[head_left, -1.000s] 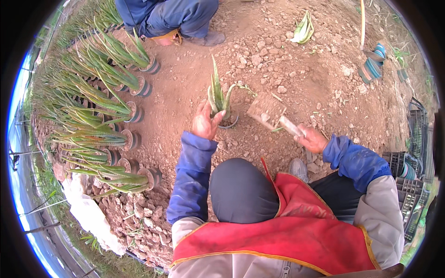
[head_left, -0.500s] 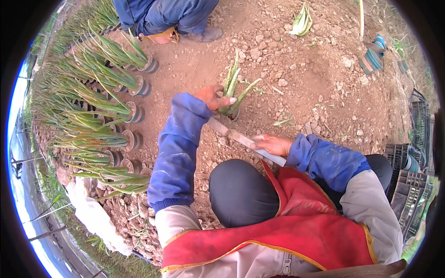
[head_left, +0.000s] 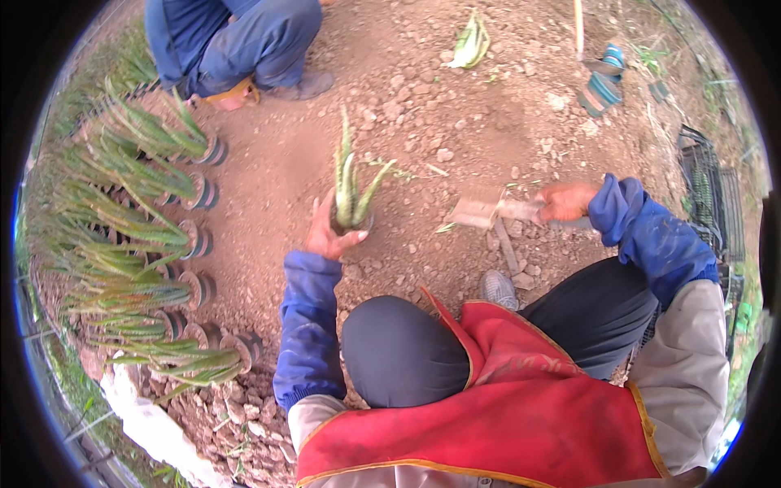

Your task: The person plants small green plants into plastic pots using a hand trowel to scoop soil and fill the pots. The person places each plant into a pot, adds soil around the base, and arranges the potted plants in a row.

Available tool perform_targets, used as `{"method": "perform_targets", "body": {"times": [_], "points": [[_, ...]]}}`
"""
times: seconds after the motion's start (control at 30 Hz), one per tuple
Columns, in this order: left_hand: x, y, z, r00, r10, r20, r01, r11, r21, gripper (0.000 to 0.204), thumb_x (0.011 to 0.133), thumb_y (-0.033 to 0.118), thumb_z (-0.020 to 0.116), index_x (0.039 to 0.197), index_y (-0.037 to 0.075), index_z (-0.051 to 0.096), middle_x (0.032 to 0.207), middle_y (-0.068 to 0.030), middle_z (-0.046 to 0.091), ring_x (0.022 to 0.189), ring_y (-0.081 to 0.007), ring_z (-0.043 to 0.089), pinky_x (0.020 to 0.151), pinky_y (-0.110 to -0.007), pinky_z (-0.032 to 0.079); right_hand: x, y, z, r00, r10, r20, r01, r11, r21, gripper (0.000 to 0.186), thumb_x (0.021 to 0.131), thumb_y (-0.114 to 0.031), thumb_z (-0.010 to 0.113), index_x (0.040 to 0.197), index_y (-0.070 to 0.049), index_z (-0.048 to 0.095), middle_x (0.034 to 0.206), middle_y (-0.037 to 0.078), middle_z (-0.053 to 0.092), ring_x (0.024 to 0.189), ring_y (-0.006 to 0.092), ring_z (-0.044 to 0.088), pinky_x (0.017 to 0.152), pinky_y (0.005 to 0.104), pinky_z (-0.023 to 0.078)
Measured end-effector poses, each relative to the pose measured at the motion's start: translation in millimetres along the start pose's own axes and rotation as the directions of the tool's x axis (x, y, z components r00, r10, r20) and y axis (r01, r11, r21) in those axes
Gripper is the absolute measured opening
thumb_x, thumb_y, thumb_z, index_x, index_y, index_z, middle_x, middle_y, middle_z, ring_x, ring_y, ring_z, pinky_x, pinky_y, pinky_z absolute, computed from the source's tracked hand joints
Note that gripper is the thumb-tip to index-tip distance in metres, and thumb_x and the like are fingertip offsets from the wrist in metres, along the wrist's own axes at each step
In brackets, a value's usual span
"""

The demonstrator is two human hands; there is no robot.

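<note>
A small potted aloe plant (head_left: 348,191) stands on the soil in front of me, its leaves pointing up. My left hand (head_left: 329,230) is curled round the near left side of its pot, thumb in front; the pot is mostly hidden by hand and leaves. Off to the right, my right hand (head_left: 567,202) is closed on the handle of a trowel (head_left: 476,212). The trowel's flat, soil-coated blade points left, apart from the plant, and is slightly blurred.
Rows of potted aloes (head_left: 191,240) line the left side. A person (head_left: 260,49) crouches at the far left. A loose aloe plant (head_left: 471,41) lies far off. Striped pots (head_left: 602,88) and black crates (head_left: 701,187) are at right; a flat strip (head_left: 506,246) lies near the trowel.
My right hand has swung the trowel right, away from the plant. My left hand has shifted from the leaves to the pot's side. The whole view has shifted.
</note>
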State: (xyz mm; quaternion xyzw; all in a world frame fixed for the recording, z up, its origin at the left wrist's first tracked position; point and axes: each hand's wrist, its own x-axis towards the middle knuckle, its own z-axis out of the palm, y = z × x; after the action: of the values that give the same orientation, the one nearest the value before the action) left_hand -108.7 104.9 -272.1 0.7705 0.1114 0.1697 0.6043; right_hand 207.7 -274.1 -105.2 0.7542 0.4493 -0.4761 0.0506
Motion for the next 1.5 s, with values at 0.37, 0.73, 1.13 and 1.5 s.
{"method": "perform_targets", "body": {"times": [0.37, 0.73, 1.13, 1.5], "points": [[0, -27, 32, 0.976, 0.000, -0.219, 0.039, 0.985, 0.170, 0.094, 0.063, 0.031, 0.092, 0.141, 0.004, 0.049, 0.124, -0.0163, 0.061, 0.123, -0.0353, 0.054, 0.122, -0.056, 0.014, 124, 69, 79, 0.835, 0.086, -0.544, -0.324, 0.876, -0.358, 0.026, 0.090, -0.020, 0.055, 0.083, 0.001, 0.068, 0.079, 0.024, 0.068, 0.075, 0.0387, 0.070, 0.068, 0.0505, 0.058], [-3, -7, 38, 0.937, -0.159, -0.312, 0.102, 0.976, -0.190, 0.038, 0.078, 0.004, 0.081, 0.109, 0.005, 0.058, 0.093, -0.0015, 0.062, 0.084, -0.0156, 0.059, 0.078, -0.031, 0.051, 272, 25, 64, 0.655, 0.285, -0.700, -0.361, 0.932, 0.041, 0.035, 0.100, -0.027, 0.047, 0.108, -0.001, 0.068, 0.097, 0.026, 0.067, 0.090, 0.0432, 0.069, 0.079, 0.0517, 0.056], [-2, -22, 40, 0.963, -0.002, -0.268, -0.024, 0.995, -0.096, 0.049, 0.076, 0.007, 0.080, 0.120, 0.004, 0.060, 0.100, -0.0040, 0.060, 0.089, -0.0166, 0.057, 0.080, -0.034, 0.049, 165, -4, 90, 0.545, 0.208, -0.812, 0.244, 0.888, 0.391, 0.045, 0.094, -0.037, 0.060, 0.118, 0.000, 0.057, 0.098, 0.028, 0.066, 0.096, 0.0465, 0.065, 0.082, 0.0500, 0.050], [2, -15, 35, 0.932, 0.180, -0.314, -0.146, 0.981, 0.130, 0.068, 0.069, 0.018, 0.082, 0.131, 0.005, 0.058, 0.136, -0.0176, 0.046, 0.122, -0.0336, 0.045, 0.106, -0.048, 0.036, 128, -90, -10, 0.631, -0.505, -0.588, 0.303, 0.859, -0.413, 0.022, 0.084, -0.020, 0.063, 0.101, -0.010, 0.056, 0.074, 0.015, 0.063, 0.074, 0.0390, 0.065, 0.065, 0.0524, 0.050]]}}
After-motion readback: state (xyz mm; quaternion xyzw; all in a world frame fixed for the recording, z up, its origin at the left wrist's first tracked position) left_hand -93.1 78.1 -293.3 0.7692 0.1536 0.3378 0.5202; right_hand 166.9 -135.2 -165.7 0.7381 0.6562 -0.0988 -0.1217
